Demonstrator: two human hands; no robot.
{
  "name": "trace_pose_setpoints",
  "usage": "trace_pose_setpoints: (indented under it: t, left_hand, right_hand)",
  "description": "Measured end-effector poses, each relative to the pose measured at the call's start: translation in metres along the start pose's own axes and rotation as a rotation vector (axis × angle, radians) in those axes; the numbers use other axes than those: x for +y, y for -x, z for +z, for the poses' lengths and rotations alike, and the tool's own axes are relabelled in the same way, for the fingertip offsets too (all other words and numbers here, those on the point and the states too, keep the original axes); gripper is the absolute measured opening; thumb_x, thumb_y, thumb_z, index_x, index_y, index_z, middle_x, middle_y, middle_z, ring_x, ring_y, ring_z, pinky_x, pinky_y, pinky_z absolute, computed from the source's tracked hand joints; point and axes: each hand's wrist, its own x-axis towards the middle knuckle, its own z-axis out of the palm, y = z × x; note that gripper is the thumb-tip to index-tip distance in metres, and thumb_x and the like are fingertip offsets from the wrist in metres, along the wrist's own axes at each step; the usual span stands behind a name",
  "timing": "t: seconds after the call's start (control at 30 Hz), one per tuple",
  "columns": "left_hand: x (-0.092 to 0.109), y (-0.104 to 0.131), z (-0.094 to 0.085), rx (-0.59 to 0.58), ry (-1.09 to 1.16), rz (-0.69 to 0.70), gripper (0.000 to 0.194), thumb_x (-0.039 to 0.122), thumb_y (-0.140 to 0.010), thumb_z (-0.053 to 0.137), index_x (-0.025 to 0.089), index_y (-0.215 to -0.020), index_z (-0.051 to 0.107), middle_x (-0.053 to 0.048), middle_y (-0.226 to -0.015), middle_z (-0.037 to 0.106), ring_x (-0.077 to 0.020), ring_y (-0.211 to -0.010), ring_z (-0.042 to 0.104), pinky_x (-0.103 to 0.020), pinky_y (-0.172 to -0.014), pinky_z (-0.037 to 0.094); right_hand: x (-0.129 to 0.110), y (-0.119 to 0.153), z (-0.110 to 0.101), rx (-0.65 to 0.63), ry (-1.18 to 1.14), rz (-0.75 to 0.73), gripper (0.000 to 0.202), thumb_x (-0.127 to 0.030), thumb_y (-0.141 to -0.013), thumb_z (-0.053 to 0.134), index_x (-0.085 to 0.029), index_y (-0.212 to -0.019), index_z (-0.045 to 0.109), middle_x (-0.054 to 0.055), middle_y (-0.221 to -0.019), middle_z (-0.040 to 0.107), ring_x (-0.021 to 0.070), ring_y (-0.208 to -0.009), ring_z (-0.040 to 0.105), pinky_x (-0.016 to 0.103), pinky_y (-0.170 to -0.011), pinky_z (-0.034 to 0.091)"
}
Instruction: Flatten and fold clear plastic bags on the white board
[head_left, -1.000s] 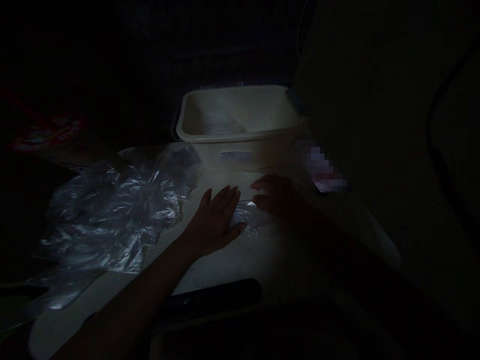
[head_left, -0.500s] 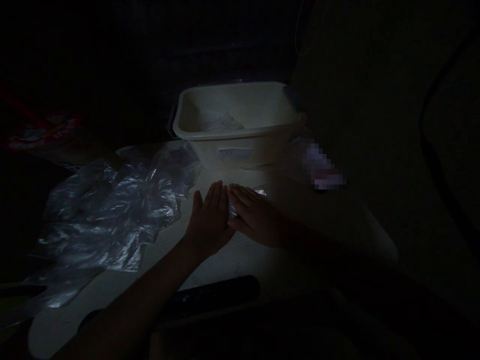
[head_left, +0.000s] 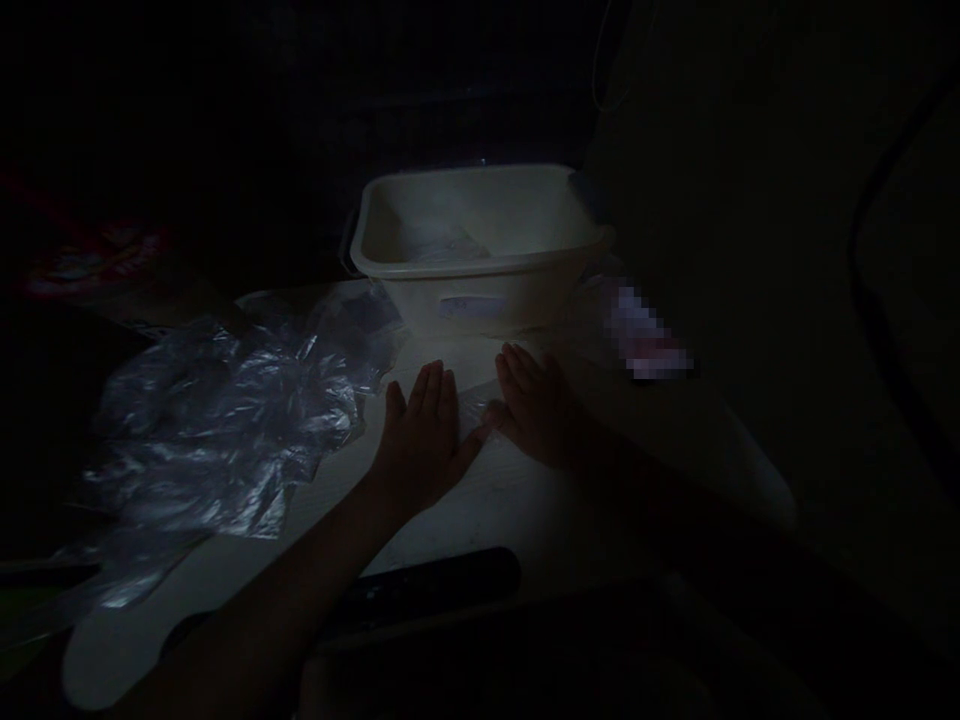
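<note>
My left hand (head_left: pixel 420 440) lies flat on the pale tabletop (head_left: pixel 450 530), its fingers stretched out and its thumb reaching to the right. To its right, my right hand (head_left: pixel 536 405) rests with fingers extended, its thumb near the tip of my left thumb. Between the two hands lies a thin clear plastic piece (head_left: pixel 474 402), seemingly a small bag, partly covered by the hands. A heap of clear plastic bags (head_left: pixel 232 430) spreads over the table left of my left hand. The scene is very dark, so fine detail is lost.
A cream plastic tub (head_left: pixel 420 295) stands behind my hands with some clear plastic inside. A blurred-out pinkish item (head_left: pixel 649 340) sits right of it. A long dark slot (head_left: pixel 442 585) runs along the table's near side. A dark cable (head_left: pixel 862 270) hangs at the right.
My right hand has slid right and slightly away from my left hand, opening a gap that shows more of the plastic. My left hand has stayed in place, its thumb now spread outward.
</note>
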Motion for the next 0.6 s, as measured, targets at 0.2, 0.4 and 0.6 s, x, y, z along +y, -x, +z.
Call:
trace_pose_setpoints:
  t: [0.2,0.4,0.6]
  left_hand:
    - [-0.0022,0.0019,0.004,0.037,0.02,0.019,0.061,0.046,-0.079,0.028,0.001,-0.12,0.021,-0.026,-0.127,0.026,-0.0324,-0.119,0.019,-0.054,-0.089,0.017]
    - [-0.0017,0.0014,0.0029,0.027,0.027,0.011,0.062,0.047,-0.079,0.028,0.001,-0.12,0.02,-0.026,-0.127,0.026,-0.0321,-0.119,0.018,-0.054,-0.09,0.016]
    - [-0.002,0.0012,0.0026,0.015,0.041,0.018,0.062,0.047,-0.079,0.029,0.003,-0.121,0.019,-0.027,-0.127,0.024,-0.0317,-0.119,0.018,-0.054,-0.09,0.015]
  right_hand:
    - [0.0049,0.0004,0.0026,0.021,0.043,0.072,0.065,-0.049,-0.08,0.02,0.003,-0.119,0.031,0.022,-0.126,0.031,0.0288,-0.116,0.024,0.047,-0.091,0.017]
    - [0.009,0.0007,0.0028,0.054,0.08,0.098,0.065,-0.048,-0.08,0.022,0.004,-0.117,0.033,0.024,-0.121,0.036,0.0312,-0.111,0.029,0.048,-0.088,0.02]
    - [0.0106,0.0013,0.0012,0.073,0.072,0.142,0.064,-0.048,-0.079,0.025,0.003,-0.116,0.034,0.023,-0.117,0.04,0.0322,-0.108,0.032,0.046,-0.086,0.023]
